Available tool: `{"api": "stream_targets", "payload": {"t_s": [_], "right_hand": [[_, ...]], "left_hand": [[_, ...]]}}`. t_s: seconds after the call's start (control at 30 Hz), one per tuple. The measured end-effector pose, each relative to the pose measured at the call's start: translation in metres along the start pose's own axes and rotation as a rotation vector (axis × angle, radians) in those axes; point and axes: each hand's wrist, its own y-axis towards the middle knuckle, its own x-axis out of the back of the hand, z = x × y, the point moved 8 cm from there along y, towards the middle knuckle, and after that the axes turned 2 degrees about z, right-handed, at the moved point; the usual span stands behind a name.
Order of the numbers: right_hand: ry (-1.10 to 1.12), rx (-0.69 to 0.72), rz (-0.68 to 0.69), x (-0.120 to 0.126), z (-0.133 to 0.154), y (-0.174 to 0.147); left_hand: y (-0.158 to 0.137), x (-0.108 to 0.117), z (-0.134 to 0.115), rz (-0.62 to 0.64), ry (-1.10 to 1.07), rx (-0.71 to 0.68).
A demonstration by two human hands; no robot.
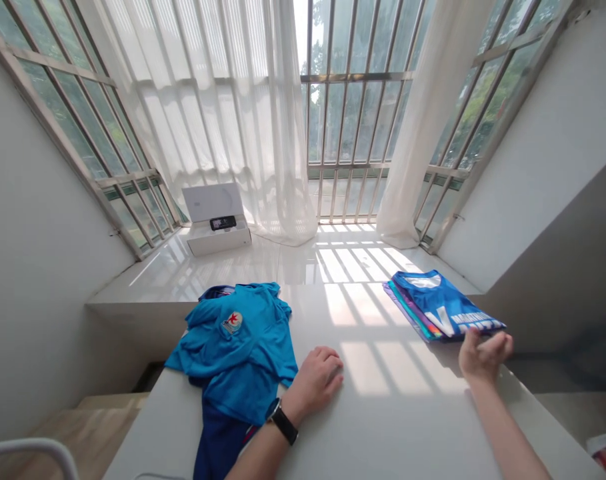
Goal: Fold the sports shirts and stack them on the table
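My left hand (317, 381), with a black watch (283, 423) on its wrist, rests on the white tabletop, its fingers loosely bent and nothing visible in them. Just left of it lies a crumpled blue T-shirt (243, 353) with a round red-and-white badge, spread over darker blue clothes (215, 433). At the right, a neat stack of folded shirts (413, 310) has a blue shirt with white lettering (440, 300) on top. By the near right corner of this stack is my right hand (484, 357), slightly blurred, its thumb apart from its half-curled fingers; it appears to touch the edge.
An open white box (220, 241) with a dark device (223, 223) stands on the ledge at back left. Sheer curtains (223, 120) hang before barred windows. Striped sunlight falls across the white table (383, 427). A white curved rail (37, 448) shows at lower left.
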Motion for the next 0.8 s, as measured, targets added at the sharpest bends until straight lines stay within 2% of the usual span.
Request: {"api": "stream_targets", "payload": {"t_s": [0.1, 0.2, 0.3, 0.4, 0.5, 0.6, 0.7, 0.8], "right_hand": [[0.059, 0.2, -0.148, 0.027, 0.044, -0.016], [0.287, 0.325, -0.125, 0.037, 0.109, -0.043], [0.524, 0.485, 0.062, 0.02, 0.183, -0.079], [0.607, 0.735, 0.34, -0.016, 0.238, -0.125], [0.618, 0.887, 0.562, -0.054, 0.251, -0.169], [0.622, 0.907, 0.665, -0.078, 0.239, -0.199], [0.598, 0.878, 0.712, -0.089, 0.228, -0.213], [0.61, 0.858, 0.709, -0.088, 0.227, -0.213]], "left_hand": [[-0.001, -0.001, 0.003, -0.013, -0.021, 0.007], [0.002, -0.002, 0.009, -0.039, -0.089, 0.026], [0.004, 0.004, 0.014, -0.096, -0.191, 0.087], [-0.004, 0.026, 0.007, -0.172, -0.195, 0.11], [-0.032, 0.057, -0.001, -0.256, -0.028, 0.124], [-0.08, 0.078, 0.008, -0.306, 0.298, 0.253], [-0.127, 0.082, 0.024, -0.388, 0.585, 0.398], [-0.154, 0.073, 0.034, -0.498, 0.667, 0.457]]}}
